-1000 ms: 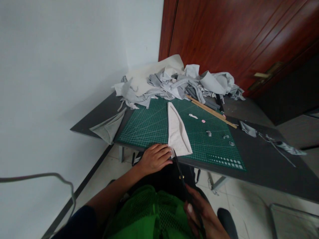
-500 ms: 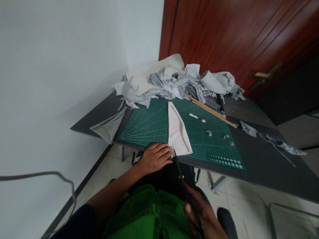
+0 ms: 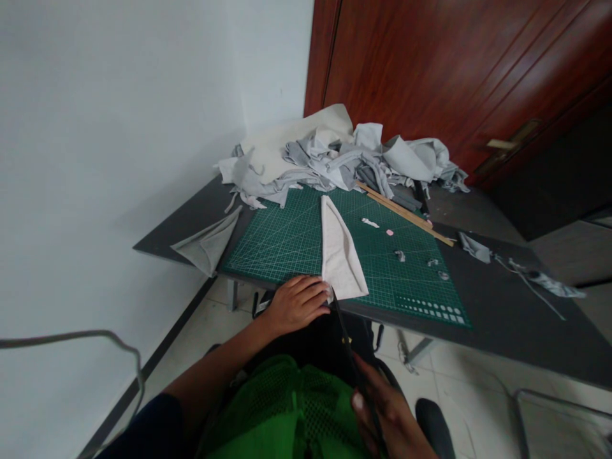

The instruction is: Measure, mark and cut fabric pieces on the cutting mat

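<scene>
A pale, triangular folded cloth (image 3: 340, 258) lies on the green cutting mat (image 3: 282, 245), its wide end at the table's front edge. My left hand (image 3: 299, 304) is on the cloth's lower left corner, fingertips pressed together on it. In my right hand (image 3: 385, 408), low in the view, are black scissors (image 3: 345, 338). Their blades point up and away from me, and the tips touch the cloth's corner close to my left fingertips.
Grey and white fabric scraps (image 3: 325, 159) are heaped at the back. Wooden strips (image 3: 406, 215) lie on the mat's right, near small scraps. A grey folded cloth (image 3: 208, 245) overhangs the table's left edge. More scraps lie on the grey table (image 3: 516, 312).
The scissor blades look closer together than before. Both hands and the cloth have stayed nearly in place.
</scene>
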Action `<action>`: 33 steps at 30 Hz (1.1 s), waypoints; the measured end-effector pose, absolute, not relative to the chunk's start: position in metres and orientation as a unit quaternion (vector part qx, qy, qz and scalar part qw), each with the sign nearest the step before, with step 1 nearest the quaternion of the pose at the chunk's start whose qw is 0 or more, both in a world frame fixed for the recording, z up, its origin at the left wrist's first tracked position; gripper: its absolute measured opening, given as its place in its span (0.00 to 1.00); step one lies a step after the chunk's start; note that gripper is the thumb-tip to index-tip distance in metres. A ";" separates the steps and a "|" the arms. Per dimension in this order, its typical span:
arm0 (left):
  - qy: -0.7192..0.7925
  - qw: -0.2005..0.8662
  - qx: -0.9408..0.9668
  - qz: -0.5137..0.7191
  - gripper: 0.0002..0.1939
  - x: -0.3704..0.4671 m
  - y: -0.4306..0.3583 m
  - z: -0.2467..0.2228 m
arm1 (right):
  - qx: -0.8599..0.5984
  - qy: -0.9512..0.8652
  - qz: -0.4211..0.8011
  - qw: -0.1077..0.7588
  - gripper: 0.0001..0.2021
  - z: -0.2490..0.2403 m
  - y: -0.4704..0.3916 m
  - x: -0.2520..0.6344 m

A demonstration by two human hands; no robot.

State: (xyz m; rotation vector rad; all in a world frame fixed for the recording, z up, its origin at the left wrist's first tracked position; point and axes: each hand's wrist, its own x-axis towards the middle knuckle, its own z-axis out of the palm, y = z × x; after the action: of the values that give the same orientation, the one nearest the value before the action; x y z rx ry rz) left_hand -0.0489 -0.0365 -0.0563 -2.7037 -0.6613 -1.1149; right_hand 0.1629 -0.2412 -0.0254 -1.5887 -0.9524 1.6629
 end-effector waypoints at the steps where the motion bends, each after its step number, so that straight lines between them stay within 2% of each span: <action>1: -0.219 0.073 -0.899 -0.373 0.15 -0.049 -0.037 -0.055 | -0.601 -0.365 0.637 0.315 0.47 -0.023 -0.240 0.162; 7: -0.217 0.077 -0.896 -0.380 0.14 -0.049 -0.037 -0.052 | -0.584 -0.366 0.651 0.316 0.50 -0.010 -0.234 0.158; 14: -0.217 0.074 -0.898 -0.375 0.15 -0.049 -0.037 -0.054 | -0.595 -0.296 0.646 0.375 0.44 -0.007 -0.238 0.156; 19: -0.214 0.077 -0.897 -0.380 0.15 -0.049 -0.037 -0.055 | -0.553 -0.321 0.661 0.393 0.46 -0.011 -0.222 0.156; 24: -0.215 0.076 -0.895 -0.383 0.15 -0.049 -0.036 -0.056 | -0.539 -0.355 0.657 0.389 0.44 -0.008 -0.202 0.149; 29: -0.211 0.073 -0.893 -0.392 0.15 -0.049 -0.036 -0.058 | -0.551 -0.350 0.652 0.386 0.48 -0.005 -0.195 0.145; 33: -0.211 0.067 -0.895 -0.387 0.16 -0.049 -0.036 -0.059 | -0.551 -0.361 0.649 0.379 0.46 -0.004 -0.194 0.144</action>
State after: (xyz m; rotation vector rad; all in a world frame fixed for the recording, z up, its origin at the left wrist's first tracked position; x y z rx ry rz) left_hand -0.0490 -0.0362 -0.0594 -2.6986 -0.6361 -1.1659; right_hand 0.1445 -0.1942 -0.0044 -1.4085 -0.9223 1.6591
